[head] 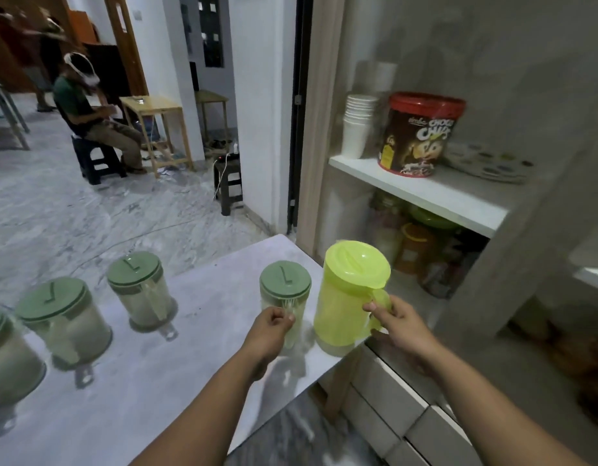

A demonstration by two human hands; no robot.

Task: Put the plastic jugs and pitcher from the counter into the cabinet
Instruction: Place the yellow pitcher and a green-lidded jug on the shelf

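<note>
Two bare forearms enter from the bottom edge, no sleeves in view up to the frame border. Left hand [272, 326] and right hand [396, 326]: no gloves, rings, watch or wristbands visible. Nails short, unpainted where they show. No markings or tattoos discernible. Upper arms and clothing out of frame.

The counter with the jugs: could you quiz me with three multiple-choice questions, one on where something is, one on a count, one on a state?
1. Where is the chocolate cereal tub?
A. On the counter
B. On the cabinet's white shelf
C. On the floor

2. How many green-lidded jugs stand on the counter?
A. Two
B. Four
C. Six

3. What is the right hand doing?
A. Gripping the yellow-green pitcher by its handle
B. Resting flat on the counter
C. Holding a cup

Answers: 1 B, the tub sits beside stacked paper cups; 2 B, four green lids show; 3 A, fingers wrap the handle.
</note>
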